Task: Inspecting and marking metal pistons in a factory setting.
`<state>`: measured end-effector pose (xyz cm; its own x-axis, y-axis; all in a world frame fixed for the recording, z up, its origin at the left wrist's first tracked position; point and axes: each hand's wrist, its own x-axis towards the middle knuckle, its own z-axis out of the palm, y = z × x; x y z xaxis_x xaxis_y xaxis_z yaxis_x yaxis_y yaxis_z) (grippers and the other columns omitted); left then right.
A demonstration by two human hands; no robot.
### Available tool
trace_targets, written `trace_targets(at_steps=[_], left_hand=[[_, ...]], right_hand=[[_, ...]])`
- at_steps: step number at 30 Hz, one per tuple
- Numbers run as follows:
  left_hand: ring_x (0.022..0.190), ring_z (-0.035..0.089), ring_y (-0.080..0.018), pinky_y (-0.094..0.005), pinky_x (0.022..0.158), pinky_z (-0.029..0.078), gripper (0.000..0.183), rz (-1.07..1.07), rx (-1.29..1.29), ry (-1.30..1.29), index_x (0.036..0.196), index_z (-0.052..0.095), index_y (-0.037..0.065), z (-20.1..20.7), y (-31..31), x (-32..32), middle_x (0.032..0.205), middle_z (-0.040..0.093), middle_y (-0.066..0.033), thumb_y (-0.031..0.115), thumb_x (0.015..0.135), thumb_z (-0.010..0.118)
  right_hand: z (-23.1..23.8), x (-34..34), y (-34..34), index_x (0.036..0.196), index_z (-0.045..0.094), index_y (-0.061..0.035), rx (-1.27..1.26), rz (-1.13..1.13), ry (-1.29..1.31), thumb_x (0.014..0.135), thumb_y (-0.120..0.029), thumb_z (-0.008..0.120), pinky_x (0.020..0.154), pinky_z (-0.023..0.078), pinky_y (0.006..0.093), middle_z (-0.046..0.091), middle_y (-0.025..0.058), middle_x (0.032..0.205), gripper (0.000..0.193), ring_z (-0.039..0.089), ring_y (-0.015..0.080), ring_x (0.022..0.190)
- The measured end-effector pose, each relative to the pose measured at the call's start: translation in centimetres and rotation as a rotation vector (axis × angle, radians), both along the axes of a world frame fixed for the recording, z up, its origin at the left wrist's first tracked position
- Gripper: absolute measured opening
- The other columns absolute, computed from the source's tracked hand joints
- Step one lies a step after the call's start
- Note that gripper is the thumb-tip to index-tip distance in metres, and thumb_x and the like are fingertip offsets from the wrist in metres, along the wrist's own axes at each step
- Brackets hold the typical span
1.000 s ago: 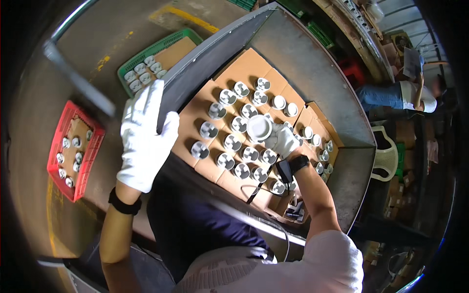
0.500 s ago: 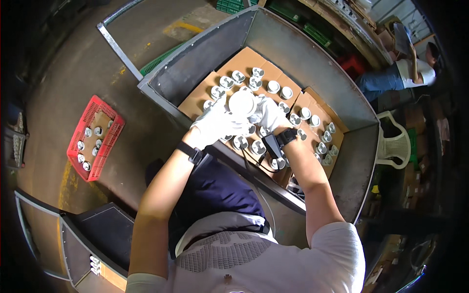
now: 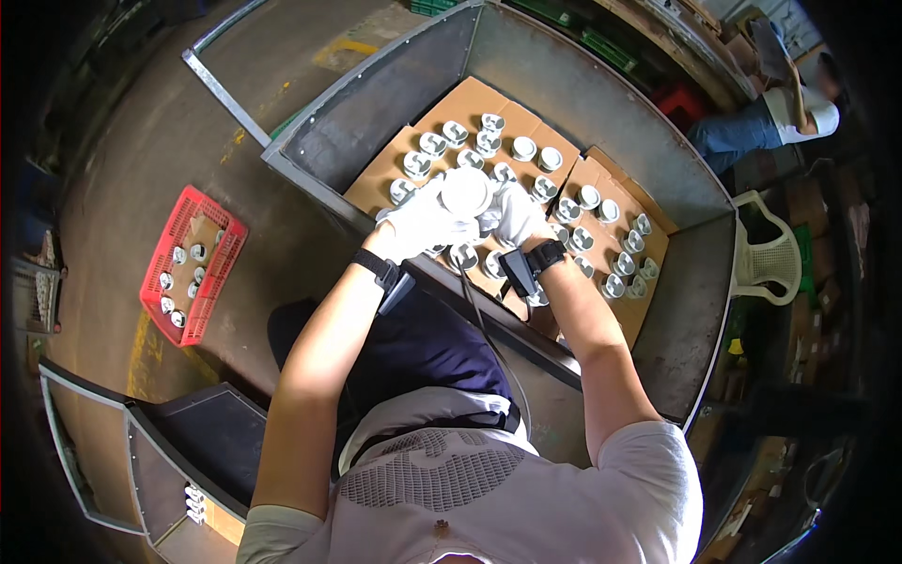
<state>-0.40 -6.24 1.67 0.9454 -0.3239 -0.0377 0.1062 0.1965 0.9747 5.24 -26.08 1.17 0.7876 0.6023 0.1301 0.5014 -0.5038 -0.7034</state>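
Observation:
A metal piston (image 3: 467,192), its round pale crown turned up toward me, is held between my two white-gloved hands above the cart. My left hand (image 3: 420,224) is closed round its left and lower side. At its right side, my right hand (image 3: 516,215) grips with bent fingers, some of them hidden behind the piston. Below the hands, several similar pistons (image 3: 433,145) stand in loose rows on brown cardboard (image 3: 401,150). More pistons (image 3: 632,242) rest on the cardboard at the right. Each of my wrists carries a black strap with a small device.
The metal cart (image 3: 376,113) has high grey walls around the cardboard. A red crate (image 3: 194,324) with several pistons stands on the floor at left, above another metal cart (image 3: 141,470). A white plastic chair (image 3: 772,263) is at right. A person (image 3: 752,132) stands beyond the cart, holding a flat panel.
My view has shifted slightly, so the crate and cart appear moved. Both hands still hold the piston, with its crown still facing up.

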Motion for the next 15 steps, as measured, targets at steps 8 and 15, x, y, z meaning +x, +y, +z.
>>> trace_targets(at_steps=[8, 15], left_hand=[[0.101, 0.062, -0.0137, -0.0302, 0.083, 0.058, 0.059, -0.067, -0.087, 0.077, 0.131, 0.045, 0.004, -0.2, -0.8, 0.3, 0.114, 0.061, -0.0079, 0.0, 0.081, 0.075], [0.099, 0.065, -0.0138, -0.0297, 0.085, 0.054, 0.052, -0.059, 1.034, -0.685, 0.123, 0.058, 0.004, 1.4, -0.5, 0.7, 0.108, 0.068, -0.0068, 0.01, 0.076, 0.079]], right_hand=[[0.3, -0.3, -0.6, 0.113, 0.067, 0.0018, -0.027, -0.031, 0.079, 0.086, 0.003, 0.063, 0.069, 0.05, 0.0277, 0.07, 0.0027, 0.096, 0.028, 0.058, 0.0104, 0.079], [-0.8, -0.4, -0.7, 0.111, 0.066, -0.0016, 0.337, -0.034, 0.435, 0.099, -0.022, 0.056, 0.077, 0.048, 0.03, 0.067, 0.0064, 0.094, 0.026, 0.056, 0.0139, 0.083]])
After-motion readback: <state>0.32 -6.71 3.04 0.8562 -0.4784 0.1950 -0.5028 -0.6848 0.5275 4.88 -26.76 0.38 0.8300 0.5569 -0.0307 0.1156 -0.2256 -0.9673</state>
